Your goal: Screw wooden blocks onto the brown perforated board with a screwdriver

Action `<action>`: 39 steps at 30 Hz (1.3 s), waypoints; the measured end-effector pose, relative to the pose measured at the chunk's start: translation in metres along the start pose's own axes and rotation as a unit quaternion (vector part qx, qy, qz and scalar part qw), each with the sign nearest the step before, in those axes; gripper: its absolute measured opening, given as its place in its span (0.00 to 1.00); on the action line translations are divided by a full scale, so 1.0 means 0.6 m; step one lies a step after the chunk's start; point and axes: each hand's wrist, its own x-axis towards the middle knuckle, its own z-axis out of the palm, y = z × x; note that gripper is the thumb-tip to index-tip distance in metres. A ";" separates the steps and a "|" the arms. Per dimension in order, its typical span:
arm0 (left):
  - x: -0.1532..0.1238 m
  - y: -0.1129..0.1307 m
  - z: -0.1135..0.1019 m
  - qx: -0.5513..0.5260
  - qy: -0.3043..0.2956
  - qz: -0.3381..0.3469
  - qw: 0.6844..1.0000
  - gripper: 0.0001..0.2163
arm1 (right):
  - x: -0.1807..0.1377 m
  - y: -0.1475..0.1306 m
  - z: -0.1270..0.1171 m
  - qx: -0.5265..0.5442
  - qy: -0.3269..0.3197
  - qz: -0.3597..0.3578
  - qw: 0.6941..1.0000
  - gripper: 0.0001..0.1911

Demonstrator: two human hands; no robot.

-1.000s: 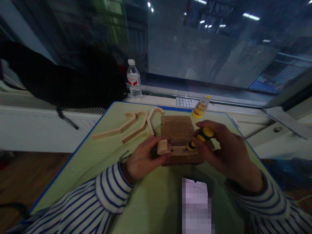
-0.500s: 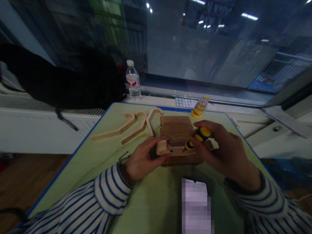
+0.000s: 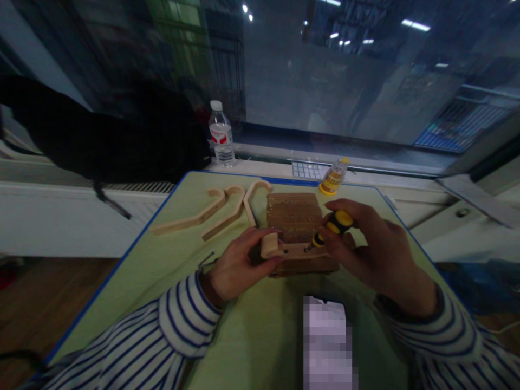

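Note:
My right hand (image 3: 368, 254) is closed round a short yellow-and-black screwdriver (image 3: 332, 227), its tip pressed down onto a curved light wooden piece (image 3: 284, 249). My left hand (image 3: 239, 265) grips the rounded left end of that same piece and holds it against a stack of brown slatted wooden boards (image 3: 293, 216). Both sleeves are blue-and-white striped. The pieces rest on a green table mat (image 3: 244, 336).
Three curved wooden pieces (image 3: 211, 211) lie at the mat's far left. A small yellow-capped bottle (image 3: 333, 177) and a water bottle (image 3: 220, 141) stand by the window ledge. A phone (image 3: 328, 341) lies near me. Dark fabric (image 3: 101, 141) hangs on the left.
The screwdriver handle has shifted slightly in my right hand. My left hand and the wooden piece stay in place.

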 end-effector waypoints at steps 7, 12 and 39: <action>0.001 0.005 -0.001 0.011 0.000 -0.012 1.000 0.20 | -0.007 -0.003 0.003 0.033 0.022 0.014 0.999 0.16; 0.002 0.001 0.000 0.001 -0.004 -0.004 1.000 0.20 | -0.008 -0.006 0.006 0.028 0.035 0.002 0.999 0.16; 0.007 0.016 0.001 -0.017 -0.003 0.000 1.000 0.26 | -0.023 0.006 0.015 0.040 0.043 0.037 0.998 0.22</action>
